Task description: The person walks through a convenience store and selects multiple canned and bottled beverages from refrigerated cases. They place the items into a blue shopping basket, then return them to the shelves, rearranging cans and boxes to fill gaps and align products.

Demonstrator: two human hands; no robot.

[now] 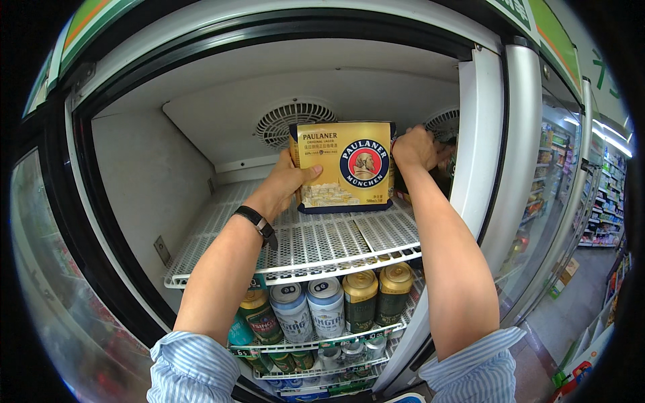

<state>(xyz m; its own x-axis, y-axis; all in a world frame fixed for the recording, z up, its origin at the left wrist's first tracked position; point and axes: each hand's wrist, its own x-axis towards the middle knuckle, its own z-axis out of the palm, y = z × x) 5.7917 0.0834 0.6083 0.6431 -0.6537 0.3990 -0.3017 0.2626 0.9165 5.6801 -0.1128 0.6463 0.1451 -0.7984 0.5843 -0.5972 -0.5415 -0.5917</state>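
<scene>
A yellow Paulaner beer multipack (345, 196) with dark blue edges stands upright on the white perforated top shelf (322, 242) of a display fridge. My left hand (289, 179) grips its left side, thumb on the front face and fingers out of sight behind the edge. At the pack's upper right is my right hand (417, 146), back of the hand towards me and fingers bent. What those fingers touch is hidden. Something dark (438, 176) is partly visible behind my right wrist.
Round fan grilles (295, 121) are set in the back wall. Beer cans (325, 310) line the shelf below, with price tags (332, 343) on its front rail. A silver door post (521, 151) rises on the right; a glass door (45, 242) is at left.
</scene>
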